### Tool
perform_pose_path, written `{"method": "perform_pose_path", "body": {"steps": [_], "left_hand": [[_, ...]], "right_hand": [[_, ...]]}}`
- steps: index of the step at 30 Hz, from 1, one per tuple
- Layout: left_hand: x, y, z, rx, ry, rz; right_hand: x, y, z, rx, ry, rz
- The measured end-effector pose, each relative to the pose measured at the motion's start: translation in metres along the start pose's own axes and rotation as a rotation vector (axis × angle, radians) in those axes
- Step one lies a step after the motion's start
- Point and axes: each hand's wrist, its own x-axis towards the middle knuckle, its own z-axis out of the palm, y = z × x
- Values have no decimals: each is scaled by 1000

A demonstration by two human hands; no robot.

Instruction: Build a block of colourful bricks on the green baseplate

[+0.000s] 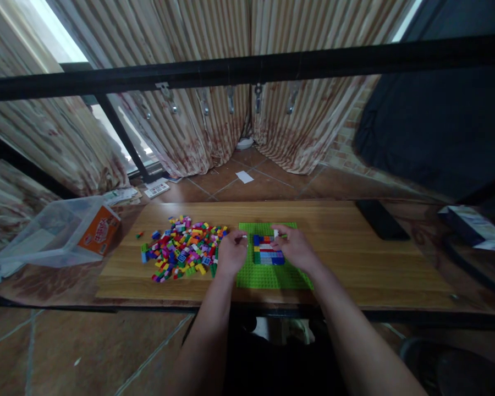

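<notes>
A green studded baseplate lies on the wooden table, with a low block of blue, yellow, red, green and white toy bricks built on it. My right hand is over the right side of this block, thumb and fingers pinched on a small white brick. At the plate's left edge is my left hand, its fingertips pressed together; something small and pale shows there, too small to name. Left of that hand spreads a heap of loose coloured bricks.
A black phone lies at the right on the wooden table. To the left stands a clear plastic box with an orange label. A dark metal bar with hanging clips crosses in front of striped curtains.
</notes>
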Motion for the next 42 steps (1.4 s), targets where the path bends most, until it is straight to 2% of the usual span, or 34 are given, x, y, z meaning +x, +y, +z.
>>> {"method": "perform_pose_path", "body": {"steps": [8, 13, 19, 30, 37, 42], "left_hand": [[-8, 13, -1, 231, -61, 19], [-10, 17, 0, 317, -110, 26], [-11, 18, 4, 372, -172, 34], [-11, 20, 5, 425, -216, 50], [-12, 20, 4, 430, -234, 45], [-12, 20, 5, 445, -229, 44]], "right_hand": [[3, -5, 11, -286, 46, -156], [2, -16, 17, -437, 69, -125], [4, -23, 23, -512, 103, -87], [9, -20, 20, -475, -67, -159], [12, -14, 19, -422, 8, -103], [14, -9, 20, -407, 78, -126]]}}
